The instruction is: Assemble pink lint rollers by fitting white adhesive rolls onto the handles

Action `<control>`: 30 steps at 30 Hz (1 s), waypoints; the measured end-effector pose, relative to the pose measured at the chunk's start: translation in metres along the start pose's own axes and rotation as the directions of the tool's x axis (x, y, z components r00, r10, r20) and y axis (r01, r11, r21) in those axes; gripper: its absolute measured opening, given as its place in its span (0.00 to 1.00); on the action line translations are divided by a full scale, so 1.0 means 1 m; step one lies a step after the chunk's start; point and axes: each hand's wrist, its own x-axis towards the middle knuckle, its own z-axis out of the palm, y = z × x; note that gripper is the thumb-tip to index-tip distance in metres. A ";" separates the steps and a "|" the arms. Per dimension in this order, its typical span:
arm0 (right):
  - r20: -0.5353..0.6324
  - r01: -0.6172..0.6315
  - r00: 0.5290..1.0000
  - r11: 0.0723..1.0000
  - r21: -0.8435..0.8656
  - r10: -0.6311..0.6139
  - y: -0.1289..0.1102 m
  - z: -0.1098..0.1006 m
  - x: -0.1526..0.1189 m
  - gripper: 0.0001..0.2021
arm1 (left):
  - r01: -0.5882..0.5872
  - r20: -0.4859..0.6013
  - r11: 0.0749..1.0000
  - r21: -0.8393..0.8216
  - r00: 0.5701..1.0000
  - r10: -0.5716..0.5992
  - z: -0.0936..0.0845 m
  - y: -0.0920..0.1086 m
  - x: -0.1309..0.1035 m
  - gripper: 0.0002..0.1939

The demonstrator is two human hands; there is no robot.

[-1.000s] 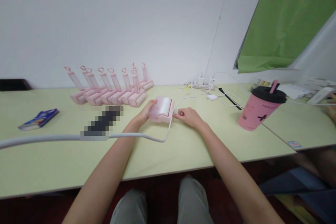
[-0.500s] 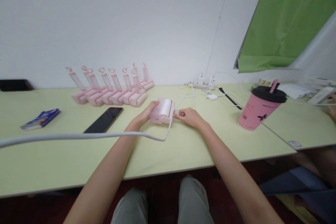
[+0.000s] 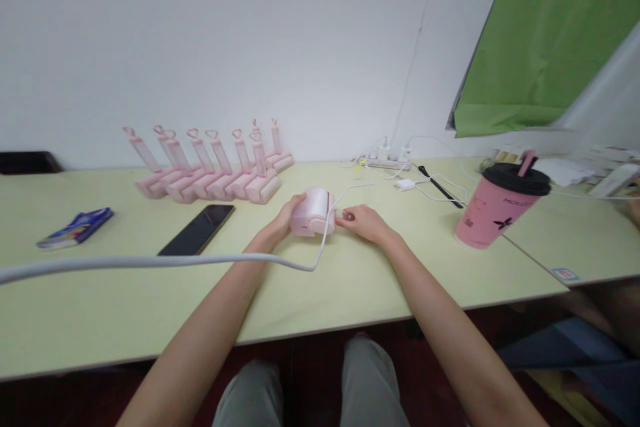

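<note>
A pink lint roller [image 3: 313, 213] with a pale roll lies low over the table in front of me. My left hand [image 3: 284, 219] is closed around its left end, with most of the fingers hidden behind it. At the other end my right hand [image 3: 364, 222] pinches the short, clear handle part, largely covered by my fingers. A white cable passes in front of the roller in the picture. Further back on the left, several similar pink lint rollers [image 3: 207, 183] stand in a row, their heart-tipped handles pointing up.
A black phone [image 3: 197, 231] and a blue packet [image 3: 77, 227] lie on the left of the table [image 3: 330, 287]. On the right stands a pink cup [image 3: 493, 213] with a black lid. Chargers and a power strip [image 3: 387, 163] sit by the wall.
The lint roller has turned slightly in my hands and shifted a little to the right, so less of its pale roll shows. Both hands keep their hold.
</note>
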 end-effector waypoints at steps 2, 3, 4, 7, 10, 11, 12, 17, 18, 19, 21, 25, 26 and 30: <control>-0.014 0.000 1.000 1.000 0.021 0.000 -0.001 -0.001 0.000 0.25 | 0.036 0.002 0.999 -0.020 0.999 -0.036 0.001 0.003 -0.002 0.17; -0.010 0.004 1.000 0.999 0.032 -0.003 -0.001 -0.001 0.000 0.25 | 0.060 0.007 0.998 -0.021 0.998 -0.060 0.000 0.005 -0.003 0.18; -0.003 0.008 1.000 0.999 0.042 -0.008 -0.002 -0.001 0.000 0.25 | 0.087 0.012 0.996 -0.021 0.996 -0.087 0.000 0.006 -0.003 0.18; 0.017 0.024 1.000 0.998 0.065 -0.025 -0.001 -0.001 0.000 0.27 | 0.159 0.026 0.987 -0.022 0.987 -0.158 -0.003 0.010 -0.003 0.18; 0.032 0.024 0.999 0.997 0.068 -0.026 0.001 -0.001 0.000 0.28 | 0.193 0.041 0.981 -0.006 0.980 -0.193 -0.006 0.011 -0.001 0.18; 0.038 0.021 0.999 0.998 0.063 -0.023 0.001 -0.002 0.000 0.28 | 0.198 0.048 0.980 0.005 0.979 -0.198 -0.007 0.011 0.000 0.18; 0.043 0.017 0.999 0.998 0.058 -0.020 0.001 -0.002 0.000 0.28 | 0.201 0.053 0.979 0.018 0.978 -0.202 -0.008 0.011 0.001 0.19; 0.060 0.019 0.998 1.000 0.021 -0.020 0.002 -0.003 0.000 0.29 | 0.190 0.075 0.981 0.046 0.978 -0.193 -0.013 0.011 0.002 0.20; 0.062 0.019 0.998 1.000 0.013 -0.020 0.002 -0.003 0.000 0.29 | 0.183 0.076 0.982 0.042 0.980 -0.186 -0.013 0.011 0.002 0.20; 0.067 0.018 0.998 1.000 0.005 -0.019 0.002 -0.003 0.000 0.29 | 0.177 0.076 0.984 0.036 0.981 -0.179 -0.013 0.011 0.002 0.20; 0.075 0.019 0.997 1.000 -0.008 -0.019 0.003 -0.002 0.000 0.29 | 0.174 0.071 0.984 0.029 0.982 -0.176 -0.013 0.011 0.003 0.19; 0.083 0.035 0.996 0.999 -0.017 -0.034 0.003 -0.002 0.000 0.30 | 0.157 0.056 0.987 0.046 0.986 -0.159 -0.015 0.011 0.004 0.20; 0.087 0.036 0.996 0.999 -0.020 -0.034 0.002 -0.002 0.000 0.30 | 0.150 0.055 0.987 0.065 0.987 -0.154 -0.015 0.010 0.004 0.21; 0.119 0.036 0.992 0.999 -0.041 -0.031 -0.003 -0.002 -0.001 0.30 | 0.119 0.045 0.975 0.190 0.991 -0.130 -0.014 0.002 0.008 0.24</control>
